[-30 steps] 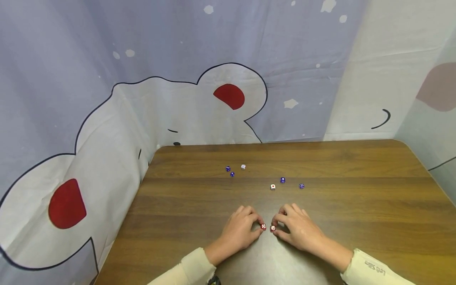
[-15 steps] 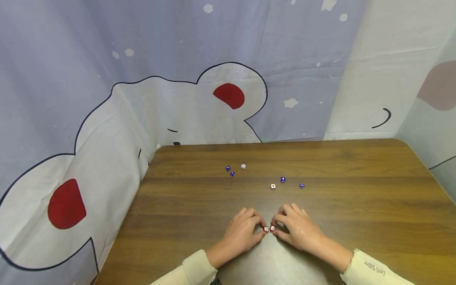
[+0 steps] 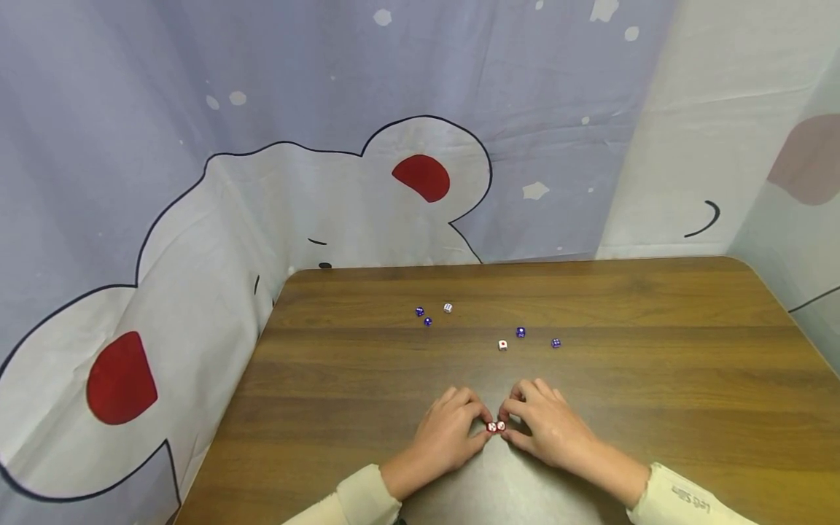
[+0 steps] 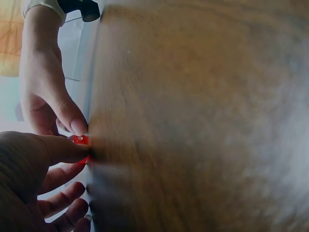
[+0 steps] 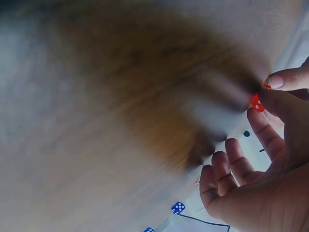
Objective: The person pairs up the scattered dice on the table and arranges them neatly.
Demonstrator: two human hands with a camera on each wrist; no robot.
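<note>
Near the table's front, my left hand (image 3: pixel 448 429) pinches a red die (image 3: pixel 491 427) between thumb and forefinger. My right hand (image 3: pixel 550 425) pinches a second red die (image 3: pixel 502 426) the same way. In the head view the two dice sit side by side, touching or nearly so, with white pips facing up. The left wrist view shows part of a red die (image 4: pixel 80 139) between the two hands. From the right wrist, a red die (image 5: pixel 257 103) shows at the right thumb and forefinger, its far side hidden.
Farther back on the brown wooden table (image 3: pixel 354 350) lie loose dice. One white die (image 3: pixel 448 308) sits by two blue dice, one being a blue die (image 3: pixel 419 311). A white die (image 3: pixel 502 345) with a red pip lies near a blue die (image 3: pixel 520 332) and another blue die (image 3: pixel 555 343).
My left hand has slid its red die right and slightly nearer the front edge. The right hand's die has come slightly nearer the front too. The gap between the dice has closed.
</note>
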